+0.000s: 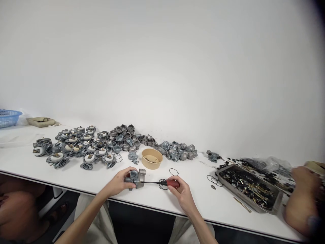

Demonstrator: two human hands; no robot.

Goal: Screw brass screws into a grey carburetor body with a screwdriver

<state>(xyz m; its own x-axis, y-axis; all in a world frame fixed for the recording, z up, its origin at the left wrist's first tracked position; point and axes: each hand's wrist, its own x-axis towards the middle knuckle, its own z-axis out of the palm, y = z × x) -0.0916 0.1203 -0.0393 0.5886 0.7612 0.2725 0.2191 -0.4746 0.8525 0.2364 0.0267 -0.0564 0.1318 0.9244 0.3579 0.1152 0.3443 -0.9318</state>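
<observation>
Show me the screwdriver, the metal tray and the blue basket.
Screwdriver (172,183): head view, on its red handle.
Metal tray (277,203): head view, near-right corner wall.
Blue basket (10,119): head view, on its side.

A plain white wall (177,67) fills the upper part of the view, with a few faint specks low down near the middle. A long white counter (22,164) stands against it, its front edge trimmed in a dark line. Pale slanting supports (52,204) show beneath, at left, above a dark floor (142,227). Soft, even light leaves the wall greyer toward the upper corners.
</observation>
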